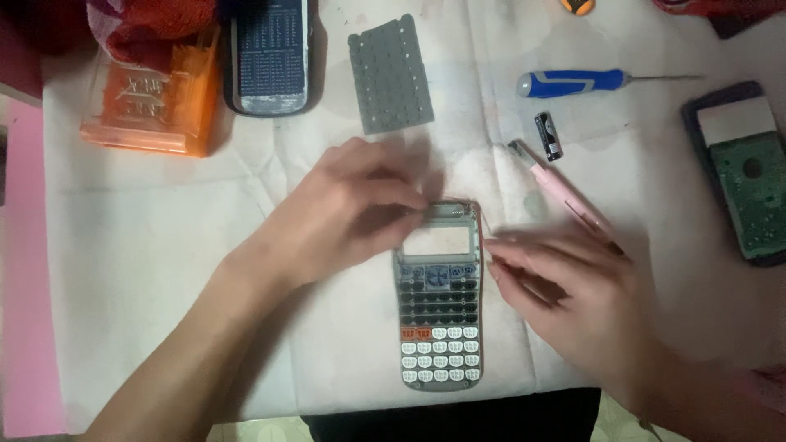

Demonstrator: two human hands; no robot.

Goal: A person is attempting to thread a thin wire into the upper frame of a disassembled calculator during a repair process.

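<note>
A grey calculator front shell (439,311) with dark and white keys lies face up on a white cloth (147,245) in the middle. My left hand (348,209) rests on its upper left corner, fingertips touching the frame beside the empty display window. On the shell's right edge, near the window, lie the fingertips of my right hand (573,295). A pink tool (565,192) lies under or against the back of that hand; I cannot tell whether the hand grips it.
A grey rubber keypad mat (390,74), a dark calculator back cover (270,56) and an orange plastic box (155,102) lie at the back. A blue-handled screwdriver (573,82), a small black battery (548,135) and a green circuit board in its shell (749,184) sit right.
</note>
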